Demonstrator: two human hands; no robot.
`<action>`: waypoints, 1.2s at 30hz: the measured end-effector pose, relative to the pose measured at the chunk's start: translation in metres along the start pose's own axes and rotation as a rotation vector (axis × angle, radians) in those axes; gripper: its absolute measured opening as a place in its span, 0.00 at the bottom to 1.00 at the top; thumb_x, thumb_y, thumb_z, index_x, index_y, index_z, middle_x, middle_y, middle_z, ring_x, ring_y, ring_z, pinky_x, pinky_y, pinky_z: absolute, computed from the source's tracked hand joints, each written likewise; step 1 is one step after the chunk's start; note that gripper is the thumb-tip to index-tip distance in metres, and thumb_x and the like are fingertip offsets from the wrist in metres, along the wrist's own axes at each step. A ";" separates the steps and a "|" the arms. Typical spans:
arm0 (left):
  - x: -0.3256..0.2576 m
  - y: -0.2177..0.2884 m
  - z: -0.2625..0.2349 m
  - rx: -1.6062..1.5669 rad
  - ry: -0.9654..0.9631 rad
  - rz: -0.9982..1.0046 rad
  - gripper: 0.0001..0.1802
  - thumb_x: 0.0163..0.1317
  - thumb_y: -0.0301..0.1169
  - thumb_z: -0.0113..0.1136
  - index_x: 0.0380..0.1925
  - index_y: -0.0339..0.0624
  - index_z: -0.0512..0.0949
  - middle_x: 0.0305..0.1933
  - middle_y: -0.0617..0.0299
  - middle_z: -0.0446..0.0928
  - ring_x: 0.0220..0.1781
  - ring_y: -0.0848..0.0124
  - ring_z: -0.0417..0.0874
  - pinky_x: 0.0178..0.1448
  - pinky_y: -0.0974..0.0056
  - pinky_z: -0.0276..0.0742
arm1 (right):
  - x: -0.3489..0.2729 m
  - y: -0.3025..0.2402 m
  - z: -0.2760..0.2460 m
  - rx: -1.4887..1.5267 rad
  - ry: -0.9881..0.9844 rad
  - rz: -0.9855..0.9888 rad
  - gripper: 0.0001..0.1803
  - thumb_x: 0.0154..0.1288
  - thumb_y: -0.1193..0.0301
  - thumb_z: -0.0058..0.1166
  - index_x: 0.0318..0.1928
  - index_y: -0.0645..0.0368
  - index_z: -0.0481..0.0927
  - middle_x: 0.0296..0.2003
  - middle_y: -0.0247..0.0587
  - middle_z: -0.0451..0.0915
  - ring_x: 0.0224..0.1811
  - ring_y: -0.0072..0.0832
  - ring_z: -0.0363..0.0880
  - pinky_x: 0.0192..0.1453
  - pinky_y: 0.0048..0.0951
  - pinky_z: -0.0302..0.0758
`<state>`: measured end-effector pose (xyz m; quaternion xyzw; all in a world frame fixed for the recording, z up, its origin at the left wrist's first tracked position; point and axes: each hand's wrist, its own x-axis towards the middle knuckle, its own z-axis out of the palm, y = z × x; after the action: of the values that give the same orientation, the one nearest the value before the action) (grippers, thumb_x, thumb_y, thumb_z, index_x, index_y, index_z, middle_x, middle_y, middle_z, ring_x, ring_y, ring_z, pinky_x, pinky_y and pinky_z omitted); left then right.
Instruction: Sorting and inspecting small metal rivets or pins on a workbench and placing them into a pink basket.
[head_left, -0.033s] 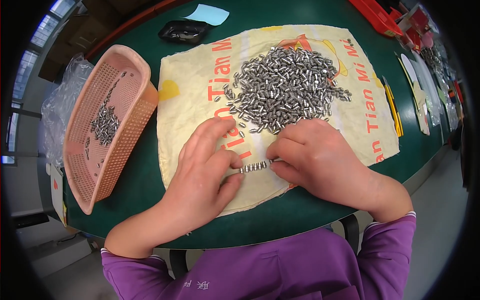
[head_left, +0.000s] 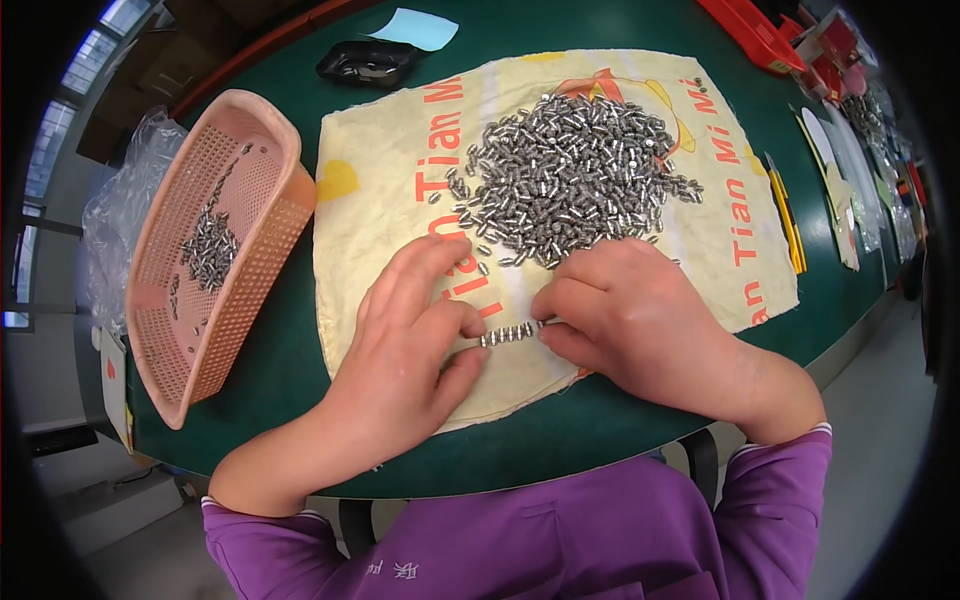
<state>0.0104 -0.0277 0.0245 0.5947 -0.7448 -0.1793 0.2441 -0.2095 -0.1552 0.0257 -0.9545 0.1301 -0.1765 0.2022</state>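
A short row of small silver metal pins (head_left: 508, 335), lined up side by side, lies on the cream cloth near its front edge. My left hand (head_left: 408, 335) rests at the row's left end, its thumb and forefinger apart on either side of the end pin. At the right end, my right hand (head_left: 620, 315) pinches a small metal pin (head_left: 541, 323) between thumb and forefinger, mostly hidden by the fingertips. Beyond both hands a large heap of the same pins (head_left: 570, 175) is spread out, with a few strays at its left edge.
Left of the cloth (head_left: 375, 150) a pink perforated basket (head_left: 255, 250) leans, holding some pins, with clear plastic bags (head_left: 115, 215) behind it. A black tray (head_left: 370, 63) and pale blue paper (head_left: 418, 29) lie at the back. Right are a yellow cutter knife (head_left: 787, 220) and a red bin (head_left: 755, 35).
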 end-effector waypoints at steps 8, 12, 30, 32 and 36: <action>0.000 0.007 -0.005 0.002 -0.014 -0.053 0.15 0.56 0.25 0.71 0.40 0.41 0.75 0.72 0.41 0.63 0.77 0.41 0.63 0.73 0.44 0.62 | 0.001 -0.001 0.000 0.007 0.029 -0.013 0.06 0.58 0.72 0.63 0.32 0.56 0.78 0.31 0.39 0.76 0.37 0.39 0.78 0.43 0.40 0.74; -0.002 0.008 -0.010 0.047 -0.046 -0.062 0.15 0.57 0.25 0.71 0.39 0.41 0.74 0.74 0.40 0.62 0.78 0.39 0.61 0.74 0.43 0.61 | 0.001 0.000 -0.006 0.007 -0.019 0.013 0.05 0.57 0.73 0.63 0.32 0.56 0.78 0.31 0.39 0.75 0.37 0.39 0.78 0.43 0.40 0.74; -0.005 0.012 -0.016 0.103 -0.076 -0.099 0.10 0.59 0.27 0.69 0.37 0.38 0.78 0.74 0.40 0.63 0.79 0.37 0.59 0.75 0.40 0.60 | 0.001 -0.004 -0.001 -0.021 -0.029 -0.125 0.07 0.56 0.69 0.59 0.36 0.53 0.84 0.32 0.32 0.73 0.39 0.31 0.76 0.43 0.34 0.70; -0.005 0.013 -0.016 0.107 -0.080 -0.102 0.10 0.59 0.27 0.69 0.37 0.38 0.78 0.75 0.39 0.63 0.79 0.38 0.59 0.75 0.40 0.60 | 0.001 -0.005 0.000 -0.020 -0.021 -0.134 0.08 0.56 0.69 0.59 0.37 0.53 0.85 0.33 0.32 0.73 0.39 0.31 0.76 0.43 0.34 0.70; -0.006 0.015 -0.017 0.132 -0.071 -0.133 0.13 0.54 0.23 0.73 0.35 0.41 0.77 0.76 0.44 0.63 0.80 0.39 0.60 0.76 0.42 0.61 | 0.001 -0.008 -0.001 -0.009 -0.054 -0.129 0.10 0.56 0.69 0.60 0.39 0.52 0.86 0.33 0.31 0.74 0.40 0.30 0.76 0.44 0.33 0.70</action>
<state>0.0092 -0.0181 0.0454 0.6508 -0.7221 -0.1666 0.1654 -0.2074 -0.1488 0.0300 -0.9661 0.0637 -0.1630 0.1897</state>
